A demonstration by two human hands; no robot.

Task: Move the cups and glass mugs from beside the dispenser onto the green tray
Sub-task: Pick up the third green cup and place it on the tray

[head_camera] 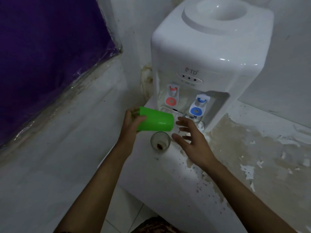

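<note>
Patterned brown cloth (156, 226) at bottom edge, nearest the camera. Two bare forearms reach forward over a white ledge, call it the desk (168, 182); its paint is speckled, and further right it has peeled in flakes around a wide tan stain (252, 145).

Left hand (133, 121): grip closed around a green cup (156, 121), smooth opaque plastic, tapered, tipped on its side in the air with the wide mouth toward the hand and the flat base pointing right. Thumb lies across the wall of the cup.

Right hand (191, 137): grip open, fingers spread, holding nothing, hovering just right of a small glass (160, 142). No contact seen between hand and glass.

Small glass: clear, round, upright on the desk near its left edge, directly below the green cup, brown residue in the bottom.

Behind the right hand's fingers, a clear glass object (196, 119) sits under the blue tap; mostly hidden, shape not clear.

White water dispenser (207, 56): glossy moulded plastic, rounded corners, empty round bottle well on top. Red tap (172, 96) on left, blue tap (199, 105) on right, white drip tray (168, 111) below. Lettering "TD" above three small dark indicator dots.

Far left: purple sheet (42, 47) under wrinkled clear film, against the grimy white wall (131, 31).
</note>
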